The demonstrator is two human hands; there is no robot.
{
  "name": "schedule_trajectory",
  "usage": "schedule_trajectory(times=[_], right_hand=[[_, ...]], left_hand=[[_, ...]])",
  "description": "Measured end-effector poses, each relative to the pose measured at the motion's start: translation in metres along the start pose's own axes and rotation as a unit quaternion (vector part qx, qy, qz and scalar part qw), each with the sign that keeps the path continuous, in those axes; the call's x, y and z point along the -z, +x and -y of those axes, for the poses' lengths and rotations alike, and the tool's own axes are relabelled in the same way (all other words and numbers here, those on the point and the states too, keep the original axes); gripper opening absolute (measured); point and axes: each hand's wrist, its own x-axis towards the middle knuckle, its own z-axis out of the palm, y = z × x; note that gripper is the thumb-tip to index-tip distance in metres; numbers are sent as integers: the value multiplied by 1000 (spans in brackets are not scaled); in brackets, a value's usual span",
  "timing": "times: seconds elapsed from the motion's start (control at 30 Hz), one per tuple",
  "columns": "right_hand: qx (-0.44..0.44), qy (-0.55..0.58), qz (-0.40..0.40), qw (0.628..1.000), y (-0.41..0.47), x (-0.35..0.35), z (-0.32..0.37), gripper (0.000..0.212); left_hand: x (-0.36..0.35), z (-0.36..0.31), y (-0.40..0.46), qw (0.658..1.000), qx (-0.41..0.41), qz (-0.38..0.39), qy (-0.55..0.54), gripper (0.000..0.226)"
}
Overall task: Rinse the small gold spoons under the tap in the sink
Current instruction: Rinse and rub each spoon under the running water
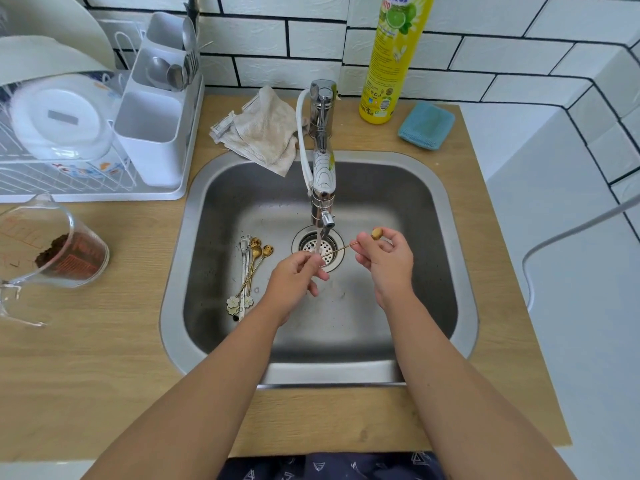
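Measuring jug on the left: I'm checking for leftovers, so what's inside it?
The jug lies tilted on the counter with a dark brown, grainy clump in its lower part. Red markings on the wall hide how much more lies behind them.

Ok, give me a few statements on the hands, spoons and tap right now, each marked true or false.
1. Water runs from the tap. True.
2. Both hands hold one gold spoon: right hand, left hand. True.
3. The other spoons lie on the counter. False: they lie in the sink, left of the drain.
4. The blue sponge is in the sink. False: it sits on the counter beside the yellow bottle.
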Motion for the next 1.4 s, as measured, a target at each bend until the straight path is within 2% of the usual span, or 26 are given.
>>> schedule_trajectory(times=[0.13, 0.2, 0.3, 0.37, 0.43, 0.57, 0.77, 0.9, 0.93, 1.0, 1.07, 1.17, 1.27, 1.33, 1.4], right_hand=[[-34, 39, 26, 998, -2, -4, -1, 29], [-54, 19, 65, 996, -6, -10, -3, 27], [-84, -44, 162, 982, -19, -28, -16, 23], [-99, -82, 205, 970, -26, -39, -24, 22], [-110, -97, 206, 967, -26, -42, -23, 18], [-137, -36, 140, 980, -18, -38, -19, 9], [-138, -150, 248, 947, -26, -37, -31, 3], [-118, -61, 130, 983, -9, -31, -23, 11], [-121, -73, 134, 981, -8, -30, -23, 10], [-129, -129, 204, 962, -12, -29, -27, 7], [-123, -124, 234, 956, -14, -29, -31, 6], [-87, -104, 185, 973, -10, -29, -25, 8], [-94, -71, 137, 984, -5, -28, -23, 13], [-107, -118, 187, 969, -9, -27, -27, 8], [-117, -161, 257, 946, -17, -29, -33, 14]], left_hand=[[3, -5, -4, 999, 14, 15, -25, 19], [12, -10, -9, 999, 29, 42, -19, 19], [34, -15, -18, 995, 34, 82, 53, 17], [48, -15, -25, 992, 21, 59, 114, 15], [58, -11, -30, 987, 10, 45, 153, 13], [55, -7, -35, 981, 11, 58, 182, 15], [44, -3, -34, 967, -29, 85, 237, 15], [46, -2, -32, 964, -28, 76, 255, 18], [46, -1, -32, 960, -36, 75, 268, 19], [45, 1, -32, 952, -58, 73, 291, 21], [45, 1, -30, 951, -72, 72, 292, 22], [45, 3, -28, 963, -61, 70, 255, 24], [45, 3, -29, 972, -40, 80, 219, 25], [46, 2, -29, 959, -54, 82, 267, 25], [46, 2, -29, 947, -68, 85, 302, 25]])
